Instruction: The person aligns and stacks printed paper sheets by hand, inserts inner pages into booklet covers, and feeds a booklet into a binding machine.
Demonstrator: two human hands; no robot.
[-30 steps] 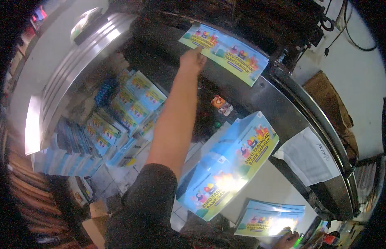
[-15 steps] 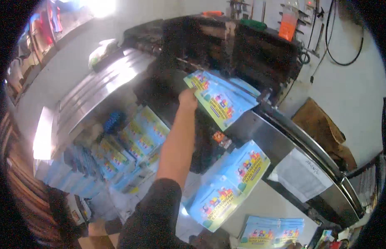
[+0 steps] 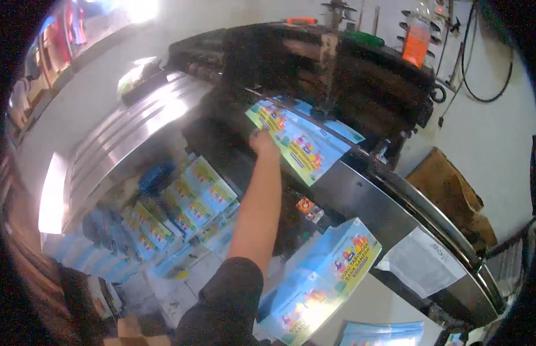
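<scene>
My left hand reaches up through the middle of the view, fingers closed on the left edge of a printed sheet. The sheet is light blue with a yellow-green border and colourful pictures. It lies slanted at the front of a large dark machine, beside a thin metal bar. More blue paper shows behind that bar. Below my hand, a thick stack of matching printed sheets stands near the lower middle. My right hand does not show.
Several piles of printed sheets lie at the left under a shiny metal panel. A smaller pile is at the lower edge. White paper hangs on the machine's curved front; brown cardboard and an orange-filled bottle are right.
The whole view has shifted, and the near stack and small pile sit lower in it. My left hand keeps hold of the sheet, whose left corner has moved slightly left.
</scene>
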